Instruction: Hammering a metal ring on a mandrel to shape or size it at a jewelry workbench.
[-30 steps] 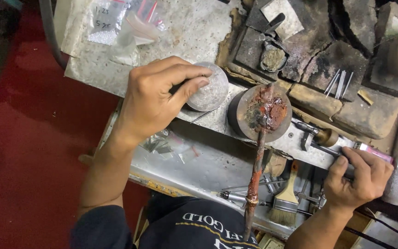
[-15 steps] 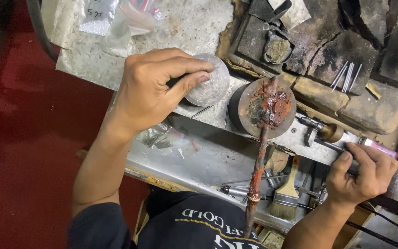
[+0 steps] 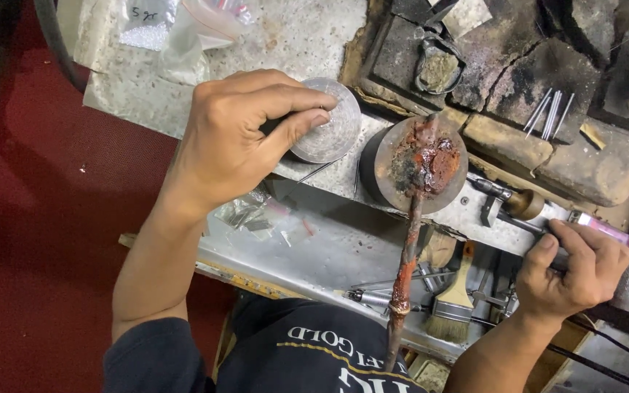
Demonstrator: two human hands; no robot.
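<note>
My left hand (image 3: 234, 138) sat curled over the round metal dish (image 3: 327, 131) near the bench's (image 3: 307, 247) back edge, thumb and forefinger pinched together above its rim. Whether anything lay between the fingertips I could not tell; whatever it was would have been too small to show. The dish looked shallow and thin-walled, so I judged it light, stiff and smooth enough to skid if nudged; the rim was the place to steady it, not the flat middle.

My right hand (image 3: 576, 269) was clenched around the handle of a tool (image 3: 540, 215) with a pink end, lying along the bench's right side. It looked rigid and slim, best gripped well back as I had it.

Between my hands stood a round block (image 3: 416, 164) crusted with red and dark wax, a long wax-coated stick (image 3: 404, 269) running from it toward my lap. A brush (image 3: 454, 306) lay in the tray below. Cracked, charred blocks (image 3: 533, 73) with thin wires (image 3: 551, 113) on them lay behind, and plastic bags (image 3: 176, 29) at the far left.
</note>
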